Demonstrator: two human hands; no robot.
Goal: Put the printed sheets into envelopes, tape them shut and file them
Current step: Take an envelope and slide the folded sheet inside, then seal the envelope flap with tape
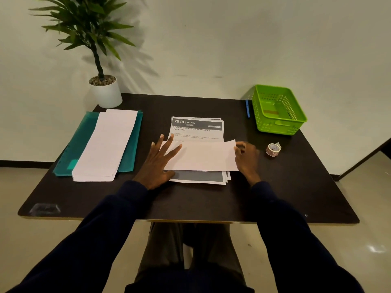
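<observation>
- Pale plain wall stands behind a dark matte table point(190, 199), seen from above by a seated person in dark navy sleeves point(95, 240).
- At the far left corner of the table stands a leafy green plant point(88, 24) in a round white pot point(106, 94) topped with pebbles.
- On the left side lie translucent teal plastic folders point(84, 132), with a stack of long white envelopes point(105, 144) on top of them, running from far to near.
- In the middle lies a loose stack of printed sheets point(196, 127); the top page bears a dark header band reading "2940 KITCHEN".
- A long blank white paper piece point(203, 155) lies crosswise over the lower half of that stack; whether it is an envelope or a folded sheet cannot be told.
- The left hand point(157, 166) is spread flat, its straight fingers pressing down on the left end of the white piece.
- The right hand point(246, 159) has its fingers curled at the right short edge of the piece and pinches it there.
- A small roll of clear tape point(273, 149) sits on the table near the right hand, apart from it.
- A bright green perforated plastic basket point(277, 125) stands at the far right, with a blue pen point(247, 108) lying just beside its left wall.
</observation>
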